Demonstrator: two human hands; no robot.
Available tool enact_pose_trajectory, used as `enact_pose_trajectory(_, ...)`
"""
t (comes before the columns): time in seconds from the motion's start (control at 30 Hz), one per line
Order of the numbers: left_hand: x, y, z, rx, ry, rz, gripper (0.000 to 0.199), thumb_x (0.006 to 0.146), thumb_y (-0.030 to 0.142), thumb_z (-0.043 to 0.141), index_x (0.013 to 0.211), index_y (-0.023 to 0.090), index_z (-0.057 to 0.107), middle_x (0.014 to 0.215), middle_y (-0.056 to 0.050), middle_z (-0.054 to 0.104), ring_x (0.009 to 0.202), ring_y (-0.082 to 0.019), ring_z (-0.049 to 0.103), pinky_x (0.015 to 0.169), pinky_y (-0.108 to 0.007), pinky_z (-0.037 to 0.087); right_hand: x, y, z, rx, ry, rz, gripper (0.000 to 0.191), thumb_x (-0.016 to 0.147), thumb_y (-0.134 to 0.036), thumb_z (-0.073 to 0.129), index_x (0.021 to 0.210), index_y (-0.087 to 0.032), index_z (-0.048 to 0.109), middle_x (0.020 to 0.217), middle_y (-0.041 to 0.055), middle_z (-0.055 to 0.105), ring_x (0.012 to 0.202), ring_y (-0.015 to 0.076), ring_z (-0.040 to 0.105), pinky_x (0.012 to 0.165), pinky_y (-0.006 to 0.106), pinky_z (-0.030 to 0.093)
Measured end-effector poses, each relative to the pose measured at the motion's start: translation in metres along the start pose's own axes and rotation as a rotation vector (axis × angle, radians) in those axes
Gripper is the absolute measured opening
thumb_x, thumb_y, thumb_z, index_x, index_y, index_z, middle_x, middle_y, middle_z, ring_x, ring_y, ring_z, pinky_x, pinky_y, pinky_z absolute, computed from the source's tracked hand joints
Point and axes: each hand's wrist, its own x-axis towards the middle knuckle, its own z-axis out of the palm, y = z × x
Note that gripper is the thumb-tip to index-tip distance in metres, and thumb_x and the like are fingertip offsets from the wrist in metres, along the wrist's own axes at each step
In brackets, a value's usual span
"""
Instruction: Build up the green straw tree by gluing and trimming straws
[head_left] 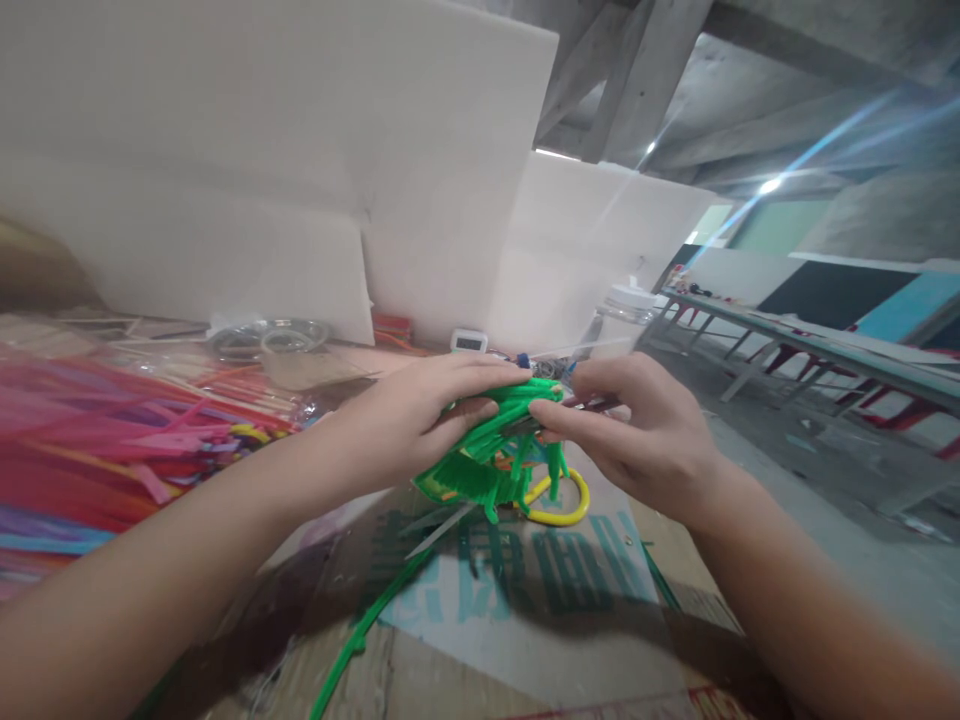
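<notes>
A bundle of bright green pipe cleaners [480,475], bent and packed side by side, is held above the work surface. My left hand [442,405] is closed around its upper left side, fingers on top and thumb in front. My right hand [637,425] pinches at the bundle's right end, closed on a slim dark tool [600,404] whose kind is mostly hidden by the fingers. Below the bundle lies a pair of scissors [577,495] with yellow handles, blades pointing to the lower left. A loose green pipe cleaner [352,650] runs toward the front edge.
Pink, red and blue pipe cleaners [90,470] are heaped at left, blurred. Behind stand clear round containers [292,345], a small white digital device [469,341] and a white-lidded clear jar [626,315]. White panels [427,150] rise at the back. A long table [795,335] stands farther right.
</notes>
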Motion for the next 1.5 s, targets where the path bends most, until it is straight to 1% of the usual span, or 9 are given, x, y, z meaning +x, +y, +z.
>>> enact_pose_trajectory(0.17, 0.0005, 0.0003, -0.0004, 0.004, -0.005, -0.008, 0.039, 0.1, 0.021, 0.047, 0.137, 0.025, 0.057, 0.141, -0.004, 0.062, 0.129, -0.021, 0.058, 0.11, -0.04, 0.046, -0.002, 0.0015, -0.0003, 0.033, -0.028, 0.008, 0.019, 0.089, -0.016, 0.066, 0.106, -0.023, 0.069, 0.092, 0.0046, 0.066, 0.083, 0.0165, 0.06, 0.069, 0.029, 0.048)
enact_pose_trajectory(0.3, 0.0001, -0.0003, -0.0001, 0.005, 0.0, 0.005, 0.039, 0.1, 0.021, 0.047, 0.137, 0.026, 0.057, 0.141, -0.005, 0.062, 0.129, -0.022, 0.057, 0.11, -0.041, 0.046, -0.0028, 0.0025, 0.0012, 0.047, -0.009, 0.018, 0.023, 0.088, -0.015, 0.068, 0.109, -0.023, 0.069, 0.092, 0.0043, 0.065, 0.084, 0.0161, 0.06, 0.067, 0.027, 0.049)
enact_pose_trajectory(0.4, -0.0003, 0.0, 0.0, 0.004, -0.007, 0.013, 0.039, 0.099, 0.02, 0.047, 0.137, 0.026, 0.058, 0.141, -0.005, 0.061, 0.13, -0.021, 0.056, 0.111, -0.04, 0.046, -0.0021, 0.0025, 0.0014, 0.045, 0.003, 0.01, 0.022, 0.088, -0.015, 0.068, 0.109, -0.023, 0.068, 0.091, 0.004, 0.063, 0.081, 0.0146, 0.058, 0.064, 0.026, 0.049)
enact_pose_trajectory(0.57, -0.0003, 0.0015, 0.0, 0.003, 0.002, 0.007, 0.04, 0.099, 0.021, 0.048, 0.137, 0.027, 0.057, 0.141, -0.005, 0.062, 0.13, -0.022, 0.056, 0.111, -0.041, 0.045, -0.001, 0.0018, -0.0007, 0.053, -0.017, -0.014, 0.023, 0.088, -0.013, 0.067, 0.11, -0.021, 0.068, 0.093, 0.0057, 0.064, 0.082, 0.0152, 0.059, 0.064, 0.026, 0.049)
enact_pose_trajectory(0.8, 0.0, 0.0036, -0.0002, 0.007, 0.009, 0.028, 0.041, 0.098, 0.017, 0.048, 0.137, 0.027, 0.058, 0.141, -0.004, 0.062, 0.131, -0.021, 0.057, 0.111, -0.041, 0.045, -0.0041, 0.0008, -0.0014, 0.058, -0.084, 0.026, 0.025, 0.09, -0.016, 0.064, 0.113, -0.026, 0.068, 0.099, 0.005, 0.067, 0.086, 0.0165, 0.06, 0.068, 0.028, 0.049)
enact_pose_trajectory(0.97, 0.0008, 0.0046, 0.0003, 0.003, -0.002, 0.035, 0.041, 0.098, 0.017, 0.048, 0.137, 0.026, 0.058, 0.141, -0.005, 0.061, 0.131, -0.021, 0.056, 0.111, -0.04, 0.045, -0.0031, -0.0005, 0.0006, 0.041, -0.067, -0.012, 0.021, 0.091, -0.015, 0.064, 0.11, -0.022, 0.067, 0.096, 0.0051, 0.065, 0.08, 0.015, 0.057, 0.066, 0.028, 0.048)
enact_pose_trajectory(1.2, -0.0004, 0.0037, 0.0006, 0.008, 0.004, 0.034, 0.041, 0.098, 0.016, 0.048, 0.136, 0.026, 0.058, 0.14, -0.005, 0.062, 0.129, -0.021, 0.058, 0.11, -0.041, 0.046, -0.0079, 0.0039, -0.0052, 0.046, -0.088, 0.021, 0.029, 0.09, -0.015, 0.066, 0.116, -0.026, 0.066, 0.105, 0.0061, 0.065, 0.094, 0.0173, 0.06, 0.068, 0.028, 0.052)
enact_pose_trajectory(1.3, -0.0006, 0.004, 0.0002, 0.008, 0.003, 0.039, 0.042, 0.097, 0.015, 0.048, 0.136, 0.026, 0.058, 0.14, -0.005, 0.062, 0.129, -0.021, 0.058, 0.11, -0.041, 0.046, -0.0079, 0.0043, -0.0062, 0.051, -0.096, 0.017, 0.03, 0.089, -0.014, 0.067, 0.116, -0.026, 0.066, 0.104, 0.0058, 0.065, 0.092, 0.017, 0.06, 0.068, 0.028, 0.051)
enact_pose_trajectory(1.5, -0.0007, 0.0046, 0.0003, 0.012, 0.008, 0.039, 0.041, 0.098, 0.016, 0.049, 0.136, 0.025, 0.058, 0.14, -0.004, 0.062, 0.129, -0.021, 0.057, 0.111, -0.041, 0.045, -0.0055, 0.0028, -0.005, 0.073, -0.072, -0.003, 0.027, 0.089, -0.011, 0.066, 0.114, -0.022, 0.066, 0.101, 0.0058, 0.063, 0.086, 0.0152, 0.056, 0.068, 0.028, 0.049)
